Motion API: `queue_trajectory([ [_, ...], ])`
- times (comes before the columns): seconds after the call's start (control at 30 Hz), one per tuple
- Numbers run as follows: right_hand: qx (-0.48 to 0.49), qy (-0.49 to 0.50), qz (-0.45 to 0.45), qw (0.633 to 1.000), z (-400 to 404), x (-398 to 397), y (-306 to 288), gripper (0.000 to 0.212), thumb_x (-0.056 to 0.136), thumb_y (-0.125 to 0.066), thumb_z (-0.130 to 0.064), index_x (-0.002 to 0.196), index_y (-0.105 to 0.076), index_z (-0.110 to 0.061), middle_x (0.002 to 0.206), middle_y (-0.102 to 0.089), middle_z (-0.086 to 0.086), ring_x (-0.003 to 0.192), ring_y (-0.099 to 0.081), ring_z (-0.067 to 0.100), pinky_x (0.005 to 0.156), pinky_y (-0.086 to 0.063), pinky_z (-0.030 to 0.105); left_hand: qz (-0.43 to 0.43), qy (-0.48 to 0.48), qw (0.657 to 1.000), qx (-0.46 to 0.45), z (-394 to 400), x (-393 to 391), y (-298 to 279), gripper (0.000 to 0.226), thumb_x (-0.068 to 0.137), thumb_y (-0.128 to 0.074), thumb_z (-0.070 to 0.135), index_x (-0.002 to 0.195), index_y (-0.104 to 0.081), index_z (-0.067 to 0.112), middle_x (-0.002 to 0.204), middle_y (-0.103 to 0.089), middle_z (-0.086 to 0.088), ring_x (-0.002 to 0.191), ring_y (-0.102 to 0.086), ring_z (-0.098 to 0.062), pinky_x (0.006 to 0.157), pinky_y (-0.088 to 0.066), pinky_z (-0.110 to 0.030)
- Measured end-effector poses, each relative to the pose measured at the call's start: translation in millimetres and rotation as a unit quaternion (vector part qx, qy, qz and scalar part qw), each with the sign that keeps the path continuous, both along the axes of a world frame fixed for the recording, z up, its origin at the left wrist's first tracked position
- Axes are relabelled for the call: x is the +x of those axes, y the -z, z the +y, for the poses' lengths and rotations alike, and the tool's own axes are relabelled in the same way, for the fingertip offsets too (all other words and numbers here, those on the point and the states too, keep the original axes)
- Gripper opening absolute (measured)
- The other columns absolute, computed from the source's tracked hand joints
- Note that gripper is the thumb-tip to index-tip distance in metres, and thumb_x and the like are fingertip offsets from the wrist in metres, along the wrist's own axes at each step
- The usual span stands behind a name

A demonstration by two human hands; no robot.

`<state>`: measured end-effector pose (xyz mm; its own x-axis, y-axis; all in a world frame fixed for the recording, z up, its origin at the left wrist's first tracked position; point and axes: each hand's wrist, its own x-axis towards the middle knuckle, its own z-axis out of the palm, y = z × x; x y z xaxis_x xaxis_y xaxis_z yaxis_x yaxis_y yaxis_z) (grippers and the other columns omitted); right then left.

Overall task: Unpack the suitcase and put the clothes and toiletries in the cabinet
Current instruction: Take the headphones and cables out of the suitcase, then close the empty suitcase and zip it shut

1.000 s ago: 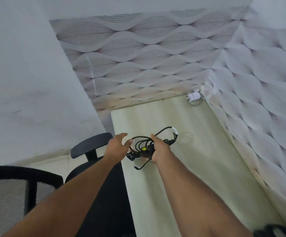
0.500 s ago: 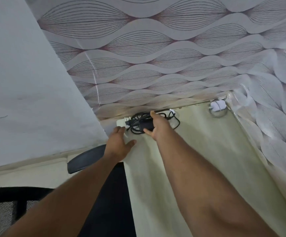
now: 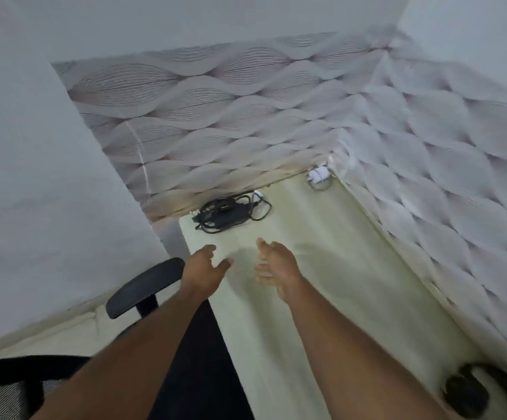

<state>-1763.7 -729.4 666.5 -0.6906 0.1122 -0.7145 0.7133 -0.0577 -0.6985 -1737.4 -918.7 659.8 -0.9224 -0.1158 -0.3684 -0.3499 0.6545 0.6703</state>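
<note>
Both hands are hovering with spread, relaxed fingers above the tabletop, the left hand and right hand each gripping nothing. The coiled charger is lying well ahead of them at the tabletop's far left corner, against the wall, probably parked there to keep it clear. Suitcase, clothes, toiletries and cabinet are not showing.

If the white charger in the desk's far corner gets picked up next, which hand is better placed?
Probably the right hand. It is open and empty, on the same side as the white charger. The left hand, also open, sits nearer the black cable bundle.
</note>
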Motion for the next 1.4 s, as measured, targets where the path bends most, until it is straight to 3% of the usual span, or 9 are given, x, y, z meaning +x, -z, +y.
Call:
queue_trajectory([
  [0.33, 0.025, 0.136, 0.082, 0.987, 142.0, 329.3, -85.7, 0.053, 0.091, -0.076, -0.045, 0.135, -0.061, -0.021, 0.116, -0.073, 0.007, 0.09, -0.077, 0.027, 0.068, -0.063, 0.038, 0.05, 0.216, 0.967, 0.124, 168.8, 243.7, -82.0, 0.044, 0.094, -0.07, 0.046, 0.127, -0.068, 0.015, 0.106, -0.072, 0.003, 0.094, -0.067, -0.007, 0.076, -0.044, -0.01],
  [0.4, 0.033, 0.184, 0.093, 0.978, 170.9, 420.1, -93.2, 0.047, 0.092, -0.075, -0.045, 0.131, -0.063, -0.021, 0.116, -0.074, 0.008, 0.091, -0.077, 0.028, 0.073, -0.064, 0.043, 0.055, 0.264, 0.953, 0.136, 205.0, 315.3, -88.1, 0.042, 0.094, -0.071, 0.044, 0.124, -0.07, 0.015, 0.102, -0.072, 0.004, 0.092, -0.067, -0.008, 0.079, -0.049, -0.015],
  [0.5, 0.055, 0.261, 0.092, 0.959, 202.8, 565.6, -103.5, 0.039, 0.093, -0.073, -0.044, 0.125, -0.065, -0.024, 0.114, -0.075, 0.006, 0.088, -0.077, 0.024, 0.074, -0.063, 0.041, 0.028, 0.329, 0.93, 0.159, 251.6, 430.5, -87.6, 0.048, 0.087, -0.071, 0.053, 0.118, -0.073, 0.018, 0.096, -0.074, 0.005, 0.09, -0.071, -0.014, 0.085, -0.061, -0.041],
  [0.57, 0.069, 0.315, 0.094, 0.942, 219.7, 666.7, -107.1, 0.024, 0.096, -0.07, -0.039, 0.115, -0.069, -0.025, 0.112, -0.075, 0.005, 0.087, -0.076, 0.023, 0.074, -0.061, 0.042, 0.015, 0.393, 0.906, 0.153, 284.0, 511.8, -87.5, 0.054, 0.082, -0.069, 0.058, 0.116, -0.074, 0.017, 0.095, -0.075, 0.002, 0.09, -0.072, -0.018, 0.086, -0.061, -0.045],
  [0.8, 0.097, 0.526, 0.081, 0.841, 240.9, 969.6, -111.3, 0.019, 0.098, -0.068, -0.038, 0.11, -0.071, -0.024, 0.114, -0.074, 0.012, 0.084, -0.074, 0.026, 0.07, -0.059, 0.041, -0.038, 0.62, 0.769, 0.155, 382.2, 765.5, -84.6, 0.066, 0.075, -0.061, 0.072, 0.115, -0.073, 0.021, 0.095, -0.076, 0.002, 0.089, -0.074, -0.017, 0.084, -0.062, -0.05],
  [1.07, 0.098, 0.721, 0.046, 0.685, 249.9, 1207.2, -93.7, 0.019, 0.098, -0.068, -0.039, 0.111, -0.07, -0.025, 0.116, -0.072, 0.012, 0.079, -0.072, 0.022, 0.068, -0.058, 0.039, -0.07, 0.774, 0.613, 0.142, 471.5, 996.9, -99.8, 0.041, 0.088, -0.069, 0.048, 0.115, -0.073, 0.017, 0.095, -0.075, -0.002, 0.083, -0.074, -0.02, 0.068, -0.065, -0.045],
  [1.17, 0.093, 0.762, 0.033, 0.64, 269.0, 1272.4, -78.1, 0.02, 0.099, -0.067, -0.037, 0.113, -0.069, -0.024, 0.109, -0.072, 0.007, 0.08, -0.07, 0.021, 0.069, -0.057, 0.039, -0.098, 0.803, 0.574, 0.128, 512.9, 1069.6, -82.5, 0.034, 0.092, -0.072, 0.041, 0.116, -0.073, 0.016, 0.098, -0.075, -0.004, 0.085, -0.075, -0.022, 0.067, -0.065, -0.043],
  [1.27, 0.097, 0.79, 0.01, 0.606, 304.2, 1330.8, -48.4, 0.012, 0.098, -0.066, -0.033, 0.107, -0.069, -0.026, 0.101, -0.072, 0.004, 0.077, -0.07, 0.02, 0.067, -0.056, 0.037, -0.12, 0.82, 0.547, 0.117, 564.6, 1134.0, -52.7, 0.049, 0.08, -0.068, 0.058, 0.112, -0.074, 0.021, 0.094, -0.076, 0.001, 0.088, -0.075, -0.019, 0.076, -0.064, -0.047],
  [1.4, 0.084, 0.81, -0.012, 0.581, 373.8, 1398.4, -4.0, 0.015, 0.1, -0.064, -0.035, 0.112, -0.068, -0.026, 0.1, -0.071, 0.001, 0.077, -0.071, 0.018, 0.069, -0.059, 0.039, -0.159, 0.834, 0.519, 0.098, 646.6, 1215.4, 1.2, 0.055, 0.075, -0.065, 0.063, 0.111, -0.074, 0.022, 0.094, -0.076, 0.003, 0.09, -0.074, -0.017, 0.083, -0.062, -0.049],
])
